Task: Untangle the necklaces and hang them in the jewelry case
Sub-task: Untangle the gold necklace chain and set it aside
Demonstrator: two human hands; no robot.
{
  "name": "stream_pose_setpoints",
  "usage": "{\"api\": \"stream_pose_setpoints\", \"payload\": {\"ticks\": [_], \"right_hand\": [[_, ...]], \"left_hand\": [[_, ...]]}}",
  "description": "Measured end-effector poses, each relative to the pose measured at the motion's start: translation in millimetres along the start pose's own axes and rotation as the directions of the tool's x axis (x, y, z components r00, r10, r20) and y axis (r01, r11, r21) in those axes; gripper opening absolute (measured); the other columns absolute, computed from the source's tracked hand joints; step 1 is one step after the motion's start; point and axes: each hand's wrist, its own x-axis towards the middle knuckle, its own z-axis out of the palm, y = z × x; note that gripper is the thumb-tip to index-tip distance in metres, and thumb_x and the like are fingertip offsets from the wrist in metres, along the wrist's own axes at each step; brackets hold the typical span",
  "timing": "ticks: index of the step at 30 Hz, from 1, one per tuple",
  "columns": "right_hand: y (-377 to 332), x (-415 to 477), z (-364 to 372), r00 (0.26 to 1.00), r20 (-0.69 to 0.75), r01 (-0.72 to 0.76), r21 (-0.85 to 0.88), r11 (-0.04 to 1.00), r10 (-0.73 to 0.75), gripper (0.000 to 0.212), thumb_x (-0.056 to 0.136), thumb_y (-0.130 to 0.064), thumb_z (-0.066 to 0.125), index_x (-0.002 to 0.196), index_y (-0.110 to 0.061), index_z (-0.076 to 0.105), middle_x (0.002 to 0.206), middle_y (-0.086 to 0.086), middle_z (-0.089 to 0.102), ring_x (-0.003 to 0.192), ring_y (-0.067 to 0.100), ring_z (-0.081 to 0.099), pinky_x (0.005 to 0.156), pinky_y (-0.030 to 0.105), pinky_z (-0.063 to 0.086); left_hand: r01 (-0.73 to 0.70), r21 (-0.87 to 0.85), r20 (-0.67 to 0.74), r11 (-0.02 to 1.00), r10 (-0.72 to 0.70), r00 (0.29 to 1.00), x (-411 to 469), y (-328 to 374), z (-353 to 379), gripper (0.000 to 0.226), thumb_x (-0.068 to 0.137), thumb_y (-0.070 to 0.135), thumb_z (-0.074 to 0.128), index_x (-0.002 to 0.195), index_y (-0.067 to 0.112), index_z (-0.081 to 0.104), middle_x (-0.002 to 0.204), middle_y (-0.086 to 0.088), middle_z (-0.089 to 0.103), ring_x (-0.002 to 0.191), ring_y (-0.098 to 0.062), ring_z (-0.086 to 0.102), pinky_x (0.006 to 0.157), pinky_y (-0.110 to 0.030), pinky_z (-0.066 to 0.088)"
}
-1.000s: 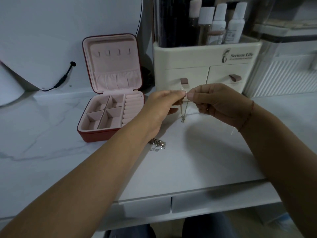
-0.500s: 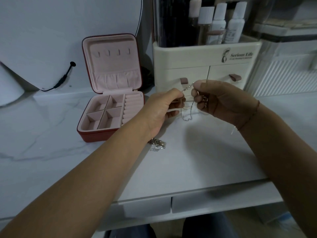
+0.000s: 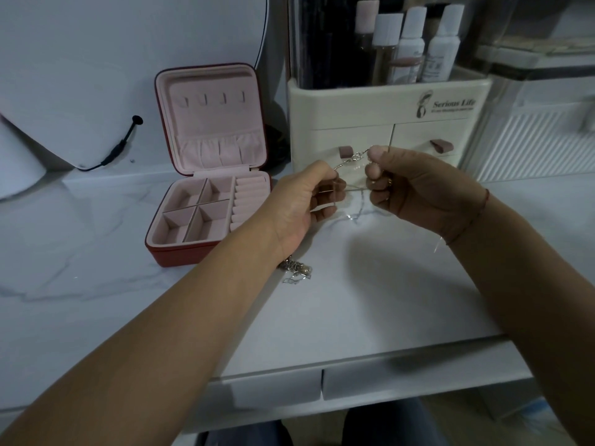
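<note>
A thin silver necklace (image 3: 352, 160) stretches between my two hands above the white tabletop, its loose loop dangling below them. My left hand (image 3: 306, 197) pinches one end of the chain. My right hand (image 3: 405, 185) pinches the other end near the clasp, fingers curled. A small heap of tangled silver chain (image 3: 297, 272) lies on the table beside my left wrist, partly hidden by it. The red jewelry case (image 3: 180, 254) stands open to the left, with a pink lining, divided compartments and a row of hooks (image 3: 211, 99) in its upright lid.
A cream drawer organizer (image 3: 370, 104) with bottles on top stands right behind my hands. A white round mirror with a black cable (image 3: 119, 149) leans at the back left. A white ribbed container (image 3: 541, 136) sits at the right. The table's front edge (image 3: 354, 358) runs across the foreground.
My hands have drawn apart, the right one lifting slightly, and the necklace that hung bunched between the fingertips now stretches out between them.
</note>
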Motion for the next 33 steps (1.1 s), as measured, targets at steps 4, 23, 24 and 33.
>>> {"api": "stream_pose_setpoints", "payload": {"ticks": [4,23,24,33], "right_hand": [[-0.1,0.4,-0.6,1.000,-0.026,-0.009,0.024,1.000,0.009,0.009,0.083,-0.021,0.056,0.075,-0.019,0.052,0.061,-0.006,0.053,0.053,0.004,0.041,0.051,0.015,0.036],[0.2,1.6,1.8,0.991,-0.132,0.031,-0.009,0.999,-0.032,0.026,0.096,-0.013,0.049,0.071,-0.017,0.052,0.050,-0.004,0.046,0.055,0.008,0.052,0.064,0.021,0.049],[0.1,1.2,2.1,0.990,-0.135,0.039,-0.027,0.999,-0.042,0.026,0.097,-0.013,0.049,0.071,-0.017,0.052,0.050,-0.005,0.045,0.052,0.008,0.050,0.062,0.022,0.049],[1.4,-0.2,0.4,0.973,-0.157,0.129,-0.231,0.964,-0.168,0.017,0.095,-0.009,0.052,0.079,-0.014,0.053,0.055,0.001,0.043,0.041,0.007,0.025,0.039,0.017,0.025]], "left_hand": [[0.004,-0.035,-0.001,0.999,-0.004,1.000,-0.4,1.3,0.4,0.016,0.091,0.013,0.053,0.076,0.015,0.058,0.073,0.001,0.065,0.068,-0.010,0.059,0.064,-0.023,0.042],[-0.046,0.035,0.035,0.998,0.045,0.998,-2.3,-2.1,0.3,0.015,0.093,0.019,0.055,0.079,0.017,0.059,0.061,0.003,0.064,0.058,-0.010,0.056,0.065,-0.025,0.041],[-0.049,0.055,0.036,0.997,0.047,0.998,-2.5,-2.4,0.5,0.015,0.093,0.019,0.055,0.079,0.017,0.059,0.062,0.003,0.064,0.059,-0.010,0.056,0.065,-0.025,0.041],[-0.056,0.074,0.031,0.996,0.054,0.998,-1.6,-3.3,0.0,0.023,0.095,0.022,0.051,0.073,0.018,0.051,0.055,0.003,0.059,0.056,-0.010,0.050,0.065,-0.026,0.040]]}}
